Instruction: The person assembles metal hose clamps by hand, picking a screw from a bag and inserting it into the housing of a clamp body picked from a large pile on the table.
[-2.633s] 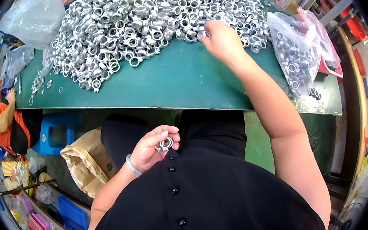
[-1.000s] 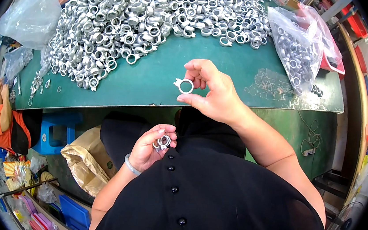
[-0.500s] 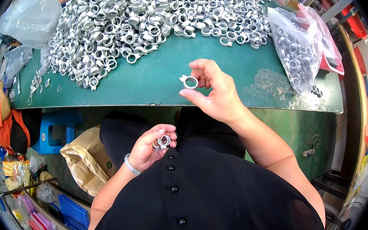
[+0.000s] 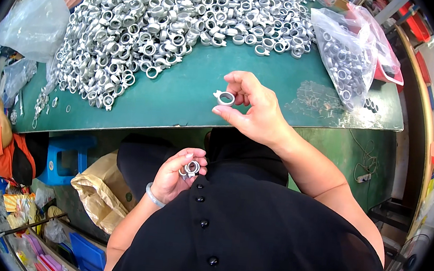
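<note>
A few held, a great many lying loose

And here we are at the near edge of the green table (image 4: 189, 93), just below the middle of its top! The right hand (image 4: 256, 105), centre of the frame, has 1 grey metal ring (image 4: 225, 104) up in the air, clear of the surface. The thumb is underneath and the curled fingers are behind, clamped on it, with the index fingertip standing apart above; the exact contact behind is hidden.

Lower down, the left hand (image 4: 172, 175) curls its fingers round what look like 2 more metal rings (image 4: 192, 175), close to the black shirt (image 4: 265, 234).

How far along? Early, by the look of it: these few are off the heap (image 4: 175, 22), while the great mass of similar pieces sprawls across the top of the frame. Upper right, a clear plastic bag (image 4: 341, 64) bulges with more rings; whether those are finished with or waiting, nobody can tell from here. Beside it, a few dark rings (image 4: 371, 105) sit on the table.
</note>
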### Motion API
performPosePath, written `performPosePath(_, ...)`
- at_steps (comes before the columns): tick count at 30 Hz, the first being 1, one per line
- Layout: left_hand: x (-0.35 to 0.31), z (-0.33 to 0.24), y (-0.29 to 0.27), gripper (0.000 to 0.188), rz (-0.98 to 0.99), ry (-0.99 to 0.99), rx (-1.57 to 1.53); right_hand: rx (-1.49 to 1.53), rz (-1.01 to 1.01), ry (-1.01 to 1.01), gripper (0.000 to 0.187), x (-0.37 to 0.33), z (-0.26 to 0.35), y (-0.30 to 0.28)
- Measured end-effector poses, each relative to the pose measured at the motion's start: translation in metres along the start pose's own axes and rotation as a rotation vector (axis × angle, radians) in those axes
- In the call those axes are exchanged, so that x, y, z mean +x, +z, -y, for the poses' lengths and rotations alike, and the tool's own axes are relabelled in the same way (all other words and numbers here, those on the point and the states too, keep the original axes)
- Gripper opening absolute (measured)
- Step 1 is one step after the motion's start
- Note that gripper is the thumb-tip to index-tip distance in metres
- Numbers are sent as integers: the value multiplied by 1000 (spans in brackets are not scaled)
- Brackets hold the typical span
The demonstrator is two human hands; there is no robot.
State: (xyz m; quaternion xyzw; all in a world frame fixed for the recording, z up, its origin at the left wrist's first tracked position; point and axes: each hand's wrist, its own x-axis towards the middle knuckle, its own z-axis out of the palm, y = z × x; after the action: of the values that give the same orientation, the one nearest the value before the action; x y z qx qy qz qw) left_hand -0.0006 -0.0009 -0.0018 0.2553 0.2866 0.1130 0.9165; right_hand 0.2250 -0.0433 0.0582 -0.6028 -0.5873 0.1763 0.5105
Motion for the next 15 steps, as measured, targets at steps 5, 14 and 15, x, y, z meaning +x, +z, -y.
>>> performPosePath(5, -2, 2, -2, 26, -17, 12, 11, -136, -48, -44, 41, 8, -6, -23)
performPosePath(14, 0, 3, 0, 22, 9, 42, -10, -885, -552, -190, 29, 81, -36, -200)
performPosePath(15, 2, 3, 0, 22, 21, 36, -6, -1042, -545, -125, 29, 87, -43, -225)
